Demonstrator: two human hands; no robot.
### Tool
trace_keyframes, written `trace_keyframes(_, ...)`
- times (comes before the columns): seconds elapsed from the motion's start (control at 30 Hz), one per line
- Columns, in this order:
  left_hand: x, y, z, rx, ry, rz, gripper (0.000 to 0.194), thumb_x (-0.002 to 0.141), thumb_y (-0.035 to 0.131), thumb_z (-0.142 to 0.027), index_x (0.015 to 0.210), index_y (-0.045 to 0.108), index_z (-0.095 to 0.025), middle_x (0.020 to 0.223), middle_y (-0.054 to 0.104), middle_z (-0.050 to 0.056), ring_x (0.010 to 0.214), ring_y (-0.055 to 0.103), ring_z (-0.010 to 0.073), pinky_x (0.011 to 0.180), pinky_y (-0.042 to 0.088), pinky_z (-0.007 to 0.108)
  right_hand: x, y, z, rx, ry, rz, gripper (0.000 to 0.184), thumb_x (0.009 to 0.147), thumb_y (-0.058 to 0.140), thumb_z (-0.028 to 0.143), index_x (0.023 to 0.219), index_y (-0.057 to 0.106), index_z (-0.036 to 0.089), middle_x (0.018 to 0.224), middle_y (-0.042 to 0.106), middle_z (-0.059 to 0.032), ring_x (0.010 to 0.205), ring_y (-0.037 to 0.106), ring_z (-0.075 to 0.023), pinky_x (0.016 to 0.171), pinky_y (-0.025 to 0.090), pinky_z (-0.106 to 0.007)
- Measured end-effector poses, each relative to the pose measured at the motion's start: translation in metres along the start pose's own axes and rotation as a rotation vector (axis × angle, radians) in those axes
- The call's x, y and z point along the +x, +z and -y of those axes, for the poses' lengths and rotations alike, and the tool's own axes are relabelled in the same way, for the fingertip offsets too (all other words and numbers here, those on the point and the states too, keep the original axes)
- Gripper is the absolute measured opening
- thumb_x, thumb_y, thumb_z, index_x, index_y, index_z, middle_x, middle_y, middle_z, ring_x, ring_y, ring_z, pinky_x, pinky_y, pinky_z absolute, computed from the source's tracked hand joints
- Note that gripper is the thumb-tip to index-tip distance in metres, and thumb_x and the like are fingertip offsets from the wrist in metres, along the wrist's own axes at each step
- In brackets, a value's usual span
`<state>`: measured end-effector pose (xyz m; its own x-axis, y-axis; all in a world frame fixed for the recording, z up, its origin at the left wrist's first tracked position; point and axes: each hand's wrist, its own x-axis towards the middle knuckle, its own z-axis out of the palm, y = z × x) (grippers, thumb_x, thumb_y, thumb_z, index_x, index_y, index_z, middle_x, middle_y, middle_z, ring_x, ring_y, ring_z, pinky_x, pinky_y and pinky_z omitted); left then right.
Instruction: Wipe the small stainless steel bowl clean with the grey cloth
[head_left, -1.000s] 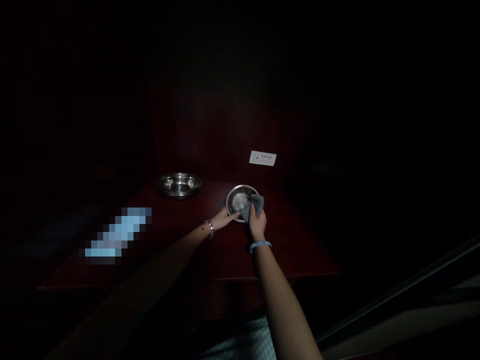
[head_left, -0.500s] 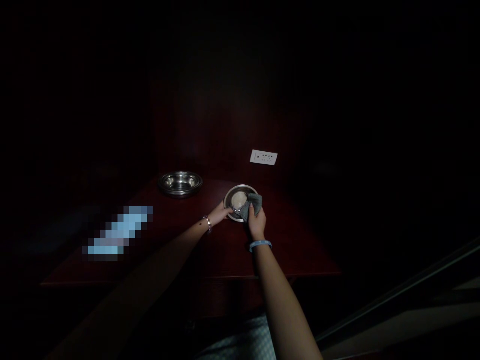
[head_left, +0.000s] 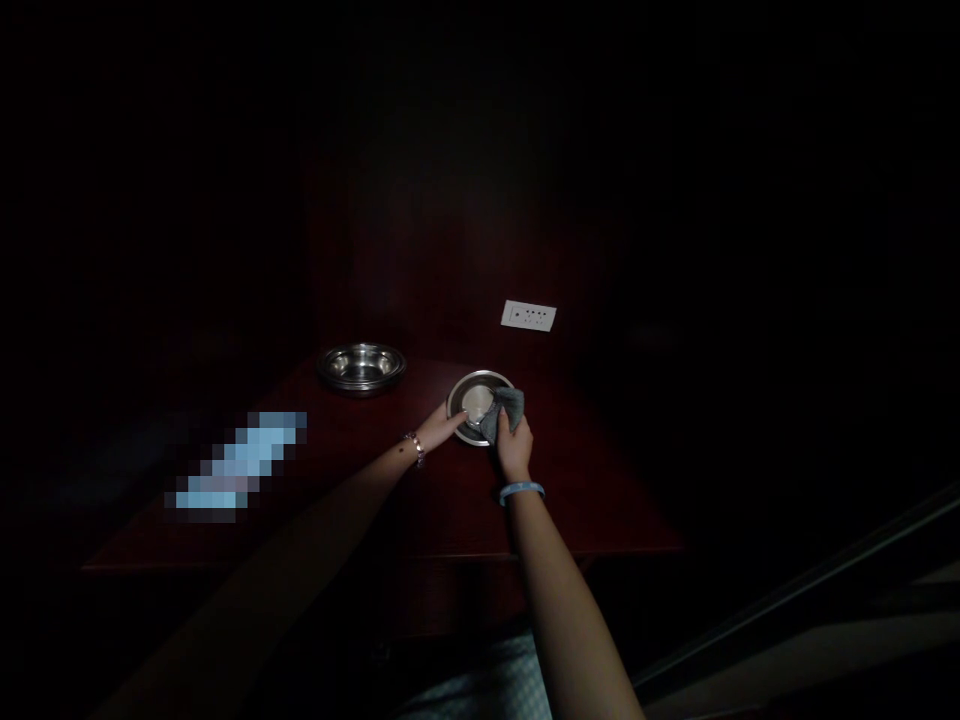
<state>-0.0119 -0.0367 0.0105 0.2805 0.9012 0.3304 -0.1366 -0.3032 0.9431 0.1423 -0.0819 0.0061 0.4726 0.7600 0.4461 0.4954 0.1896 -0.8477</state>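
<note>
A round steel bowl (head_left: 474,403) is held tilted toward me above the dark red table. Closed on its lower left rim is my left hand (head_left: 439,430), thumb inside and the other fingers hidden behind. My right hand (head_left: 515,447) grips a grey-green cloth (head_left: 506,410), which lies against the bowl's right inner side. The fingers under the cloth are partly hidden.
Several stacked steel dishes (head_left: 361,368) stand at the back left of the table (head_left: 450,510). A white socket plate (head_left: 529,316) sits on the wall behind. A pixelated bright patch (head_left: 244,462) covers something at the left. The surroundings are very dark.
Both hands keep their hold. The bowl and its bright reflection have shifted very slightly, and the cloth's folds have moved a little left against the inside of the bowl.
</note>
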Motion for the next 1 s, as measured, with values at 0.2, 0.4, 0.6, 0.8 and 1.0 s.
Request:
trace_keyframes(0.2,-0.003,0.003,0.002,0.044,0.091,0.014,0.077,0.068,0.072,-0.026,0.134,0.034,-0.014,0.137,0.050,0.016,0.133,0.043,0.0257,0.117,0.022,0.043,0.001,0.001,-0.001,0.018,0.004,-0.015,0.040,0.085,0.048,0.050,0.100,0.066,0.018,0.093,0.073,-0.0080,0.087,0.067,-0.0240,0.078,0.050,-0.032)
trace_keyframes(0.4,-0.003,0.000,0.001,0.034,0.055,0.011,0.078,0.070,0.067,-0.021,0.138,0.031,-0.010,0.141,0.045,0.019,0.135,0.040,0.0272,0.117,0.023,0.043,0.000,0.000,0.002,0.007,0.026,-0.024,0.041,0.085,0.047,0.050,0.104,0.066,0.019,0.094,0.073,-0.0074,0.088,0.067,-0.0245,0.077,0.050,-0.033)
trace_keyframes(0.6,-0.002,0.000,-0.003,0.056,0.085,-0.027,0.066,0.068,0.062,-0.014,0.132,0.044,-0.012,0.132,0.056,0.013,0.127,0.049,0.0262,0.115,0.027,0.044,0.000,0.000,0.003,-0.001,0.020,-0.008,0.043,0.086,0.046,0.049,0.107,0.065,0.018,0.097,0.073,-0.0087,0.091,0.067,-0.0249,0.080,0.050,-0.033)
trace_keyframes(0.8,0.002,-0.006,-0.009,0.030,0.059,-0.071,0.057,0.063,0.061,-0.008,0.120,0.058,-0.014,0.120,0.066,0.009,0.115,0.058,0.0259,0.110,0.036,0.044,-0.001,0.000,0.003,-0.001,0.007,0.028,0.043,0.087,0.045,0.049,0.109,0.065,0.018,0.100,0.072,-0.0097,0.093,0.066,-0.0252,0.082,0.049,-0.034)
trace_keyframes(1.0,0.004,-0.011,-0.014,0.099,0.032,-0.084,0.049,0.062,0.058,-0.006,0.111,0.063,-0.010,0.109,0.072,0.008,0.105,0.063,0.0247,0.103,0.043,0.042,-0.002,-0.002,0.004,-0.058,0.038,0.059,0.041,0.085,0.048,0.050,0.107,0.066,0.021,0.097,0.073,-0.0076,0.090,0.066,-0.0241,0.079,0.050,-0.033)
